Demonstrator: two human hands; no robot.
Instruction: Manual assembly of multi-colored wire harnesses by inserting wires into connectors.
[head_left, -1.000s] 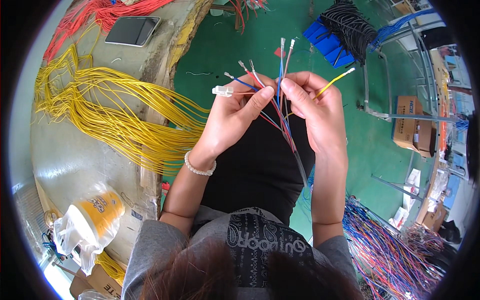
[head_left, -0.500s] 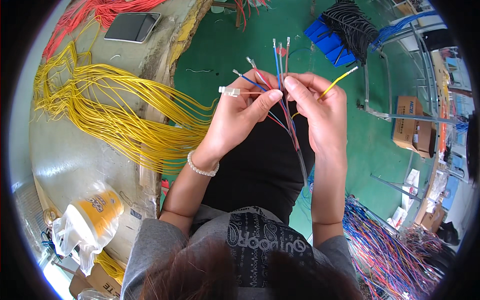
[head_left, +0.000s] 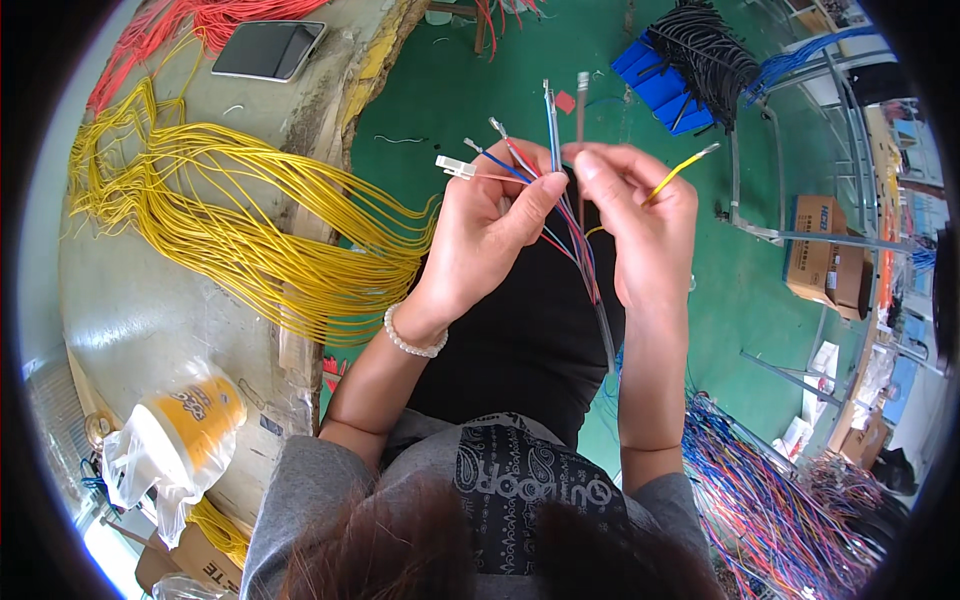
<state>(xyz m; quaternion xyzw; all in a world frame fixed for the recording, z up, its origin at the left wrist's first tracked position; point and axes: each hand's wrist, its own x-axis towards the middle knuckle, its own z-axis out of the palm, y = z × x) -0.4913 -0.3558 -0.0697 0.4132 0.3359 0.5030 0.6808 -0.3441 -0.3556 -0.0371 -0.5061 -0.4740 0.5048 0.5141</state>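
Observation:
My left hand and my right hand are held together above my lap, both closed on a thin bundle of coloured wires. The bundle hangs down over my black clothing. Blue, red and brown wire ends stick up from between my fingers. A small white connector juts out left of my left hand. A single yellow wire pokes out to the right of my right hand. My thumbs meet at the top of the bundle.
A table on my left carries a large spread of yellow wires, red wires, a dark tablet and a cup in a plastic bag. Blue bins with black wires, cardboard boxes and multicoloured wire bundles lie on the green floor.
Both hands have stayed together on the bundle. My fingers have shifted among the wire ends, and the upright blue and brown ends now stand a little higher.

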